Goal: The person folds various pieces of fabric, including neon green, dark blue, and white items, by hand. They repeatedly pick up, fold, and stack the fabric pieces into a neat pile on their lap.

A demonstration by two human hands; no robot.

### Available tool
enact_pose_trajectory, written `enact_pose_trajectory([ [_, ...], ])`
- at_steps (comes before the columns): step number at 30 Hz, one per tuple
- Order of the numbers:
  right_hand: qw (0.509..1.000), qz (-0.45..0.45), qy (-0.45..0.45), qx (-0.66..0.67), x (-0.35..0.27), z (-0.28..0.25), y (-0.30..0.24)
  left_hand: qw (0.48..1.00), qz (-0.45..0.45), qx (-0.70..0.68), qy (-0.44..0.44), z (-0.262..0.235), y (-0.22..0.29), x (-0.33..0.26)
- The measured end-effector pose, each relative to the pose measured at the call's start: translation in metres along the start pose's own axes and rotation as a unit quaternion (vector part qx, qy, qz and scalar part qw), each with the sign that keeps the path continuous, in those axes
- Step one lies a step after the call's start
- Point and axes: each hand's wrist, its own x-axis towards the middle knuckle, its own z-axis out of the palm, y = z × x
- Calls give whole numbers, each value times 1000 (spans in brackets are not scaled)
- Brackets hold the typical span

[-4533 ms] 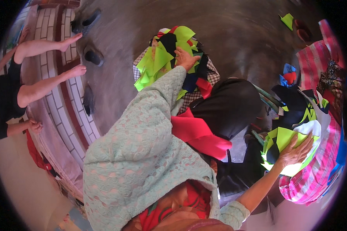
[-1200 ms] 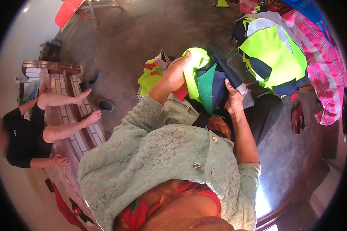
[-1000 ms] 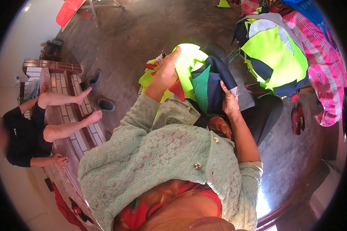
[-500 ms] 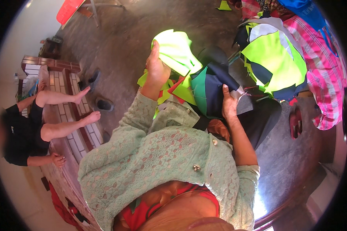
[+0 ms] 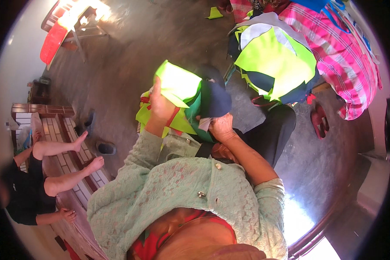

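Observation:
Bright neon-yellow cloth (image 5: 177,84) is gripped in my left hand (image 5: 160,104), its thumb pressed along the edge. Beside it hang a navy cloth piece (image 5: 216,97) and a green cloth piece (image 5: 193,113). My right hand (image 5: 223,128) is closed on a small pale-grey cloth end (image 5: 205,124) at the bottom of the navy cloth, close to the left hand. More yellow scraps (image 5: 154,119) with bits of red lie in my lap under the left wrist. The fingers of both hands are partly hidden.
To the right stands a heap of yellow, navy and grey cloth pieces (image 5: 277,60). Pink plaid cloth (image 5: 333,52) hangs beyond it. Dark red shoes (image 5: 319,121) lie on the floor. At left a person (image 5: 26,190) sits on a tiled ledge; a red chair (image 5: 54,41) stands far left.
My right hand has come leftward and down, bringing the navy and grey cloth closer to my left hand. The yellow cloth in the left hand now looks more squared. The whole view has shifted.

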Motion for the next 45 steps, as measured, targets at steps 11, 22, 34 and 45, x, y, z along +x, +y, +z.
enact_pose_trajectory([
  [11,996,-72,17,49,-1,7,18,983,96,58,-145,65,48,90],
  [22,995,-78,37,41,-3,20,35,952,-55,-20,-300,277,-49,196],
  [34,994,-75,-1,85,-2,15,40,951,-121,273,-79,213,-174,245],
  [45,994,-95,6,55,-2,16,43,868,-29,489,-81,206,-134,211],
])
